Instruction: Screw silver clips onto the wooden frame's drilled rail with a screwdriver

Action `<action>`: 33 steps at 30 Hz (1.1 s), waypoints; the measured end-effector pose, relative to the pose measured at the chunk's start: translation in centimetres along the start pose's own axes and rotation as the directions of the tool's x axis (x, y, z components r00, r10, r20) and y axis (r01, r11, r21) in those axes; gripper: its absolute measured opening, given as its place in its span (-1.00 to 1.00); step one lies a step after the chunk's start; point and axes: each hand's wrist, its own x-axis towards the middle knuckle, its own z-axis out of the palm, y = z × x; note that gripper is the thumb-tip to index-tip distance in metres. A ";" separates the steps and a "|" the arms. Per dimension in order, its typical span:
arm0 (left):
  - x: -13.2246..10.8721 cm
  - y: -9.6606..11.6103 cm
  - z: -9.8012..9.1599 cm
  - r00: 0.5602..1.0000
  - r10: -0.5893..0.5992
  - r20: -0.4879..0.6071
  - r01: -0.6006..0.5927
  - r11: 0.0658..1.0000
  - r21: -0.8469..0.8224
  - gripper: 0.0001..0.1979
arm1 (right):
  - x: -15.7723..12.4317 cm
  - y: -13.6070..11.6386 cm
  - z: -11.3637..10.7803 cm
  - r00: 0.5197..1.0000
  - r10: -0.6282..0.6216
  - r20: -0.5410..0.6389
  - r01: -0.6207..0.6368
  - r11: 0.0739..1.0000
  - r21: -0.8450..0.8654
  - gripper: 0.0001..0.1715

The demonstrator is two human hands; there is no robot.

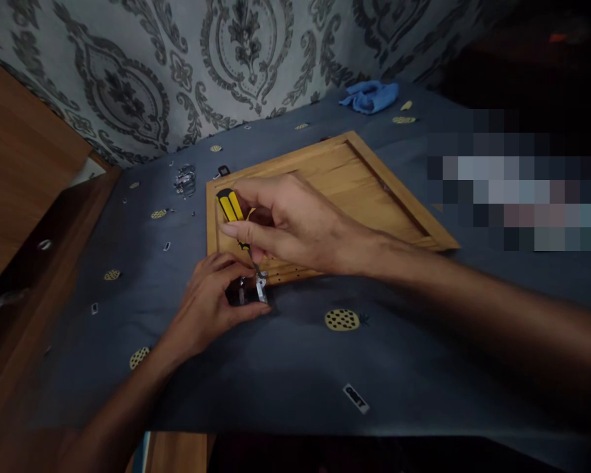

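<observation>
A wooden cabinet door (389, 223) with a raised frame lies flat on the dark blue cloth. My right hand (300, 226) is closed around a screwdriver (230, 205) with a yellow and black handle. Its shaft points down to a metal hinge (261, 289) at the door's near-left edge. My left hand (207, 299) steadies that hinge, thumb at its near end and fingers at its far side. The exact contact of the screwdriver tip is too small to make out. Small dark holes run along the door's near edge, right of the hinge.
Several loose metal hinges (185, 180) lie in a pile at the left. A crumpled blue cloth (370, 96) rests at the back, before a patterned curtain (246, 52). Wooden furniture (24, 157) borders the left side. A blurred patch covers the right.
</observation>
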 end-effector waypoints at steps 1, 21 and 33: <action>0.0 0.0 0.0 1.000 0.000 0.003 0.000 1.000 0.001 -0.63 | 0.0 0.1 0.0 1.000 -0.010 -0.005 0.010 1.000 -0.003 -0.61; 0.3 0.5 -0.3 0.998 -0.048 0.032 0.049 0.998 -0.026 -0.68 | 0.0 0.0 -0.8 0.985 -0.026 0.173 -0.007 0.983 0.186 -0.69; -0.1 0.2 0.1 0.992 -0.122 0.032 0.123 0.992 -0.022 -0.64 | 0.1 -0.2 0.3 0.998 -0.009 0.058 0.003 0.994 0.112 -0.53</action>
